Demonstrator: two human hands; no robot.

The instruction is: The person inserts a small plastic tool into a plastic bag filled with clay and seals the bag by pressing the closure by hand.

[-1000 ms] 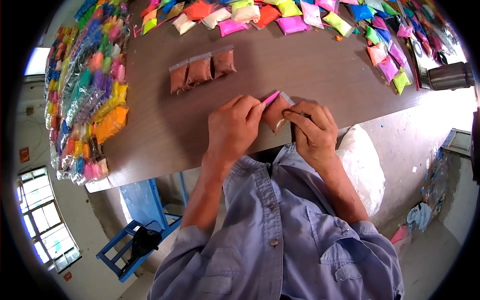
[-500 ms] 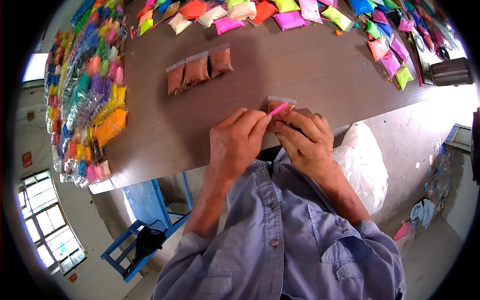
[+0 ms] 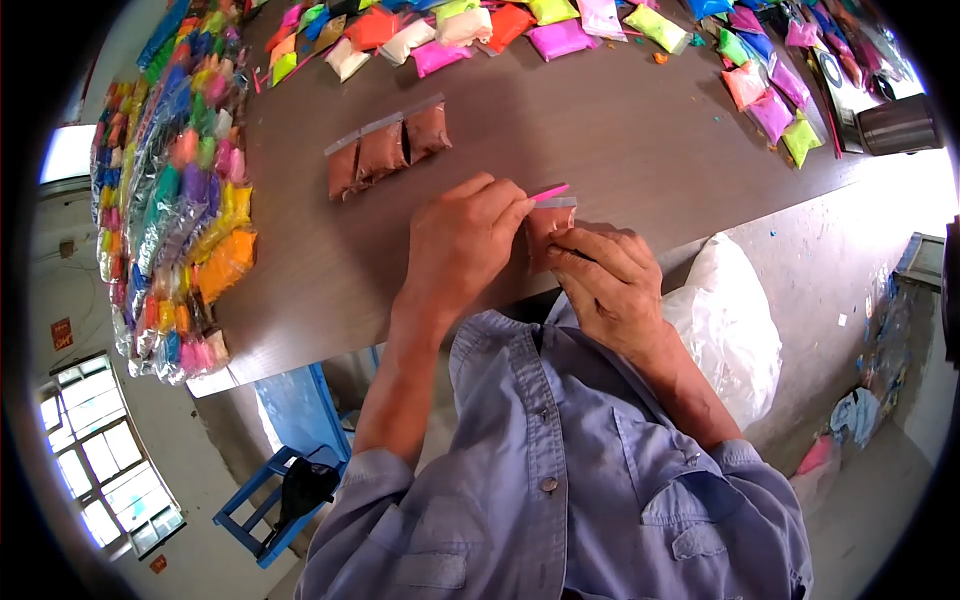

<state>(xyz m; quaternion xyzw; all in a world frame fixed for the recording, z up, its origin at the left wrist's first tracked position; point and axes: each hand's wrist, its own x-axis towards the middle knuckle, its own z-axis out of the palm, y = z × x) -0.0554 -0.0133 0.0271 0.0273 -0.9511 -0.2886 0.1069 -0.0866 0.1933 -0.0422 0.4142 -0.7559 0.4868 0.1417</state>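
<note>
A small clear bag of brown material [image 3: 543, 232] is upright near the table's front edge, its zip strip at the top. My right hand [image 3: 607, 277] pinches its right side between thumb and fingers. My left hand [image 3: 465, 238] is closed on a thin pink stick [image 3: 550, 192], which points right just above the bag's top. The left fingertips are close to the bag's upper left; whether they touch it is unclear. Farther back on the table, three similar brown bags [image 3: 382, 151] lie side by side.
Piled colourful packets [image 3: 190, 200] cover the table's left side. More bright bags [image 3: 562, 39] line the far edge and right corner, near a metal cup [image 3: 898, 126]. A white plastic bag [image 3: 728, 330] stands beyond the front edge; a blue stool [image 3: 300, 410] is below left.
The held bag has gone from tilted to upright, after sitting lower behind the right fingers. My left hand has moved slightly left and up with the pink stick. The view has shifted a little.
</note>
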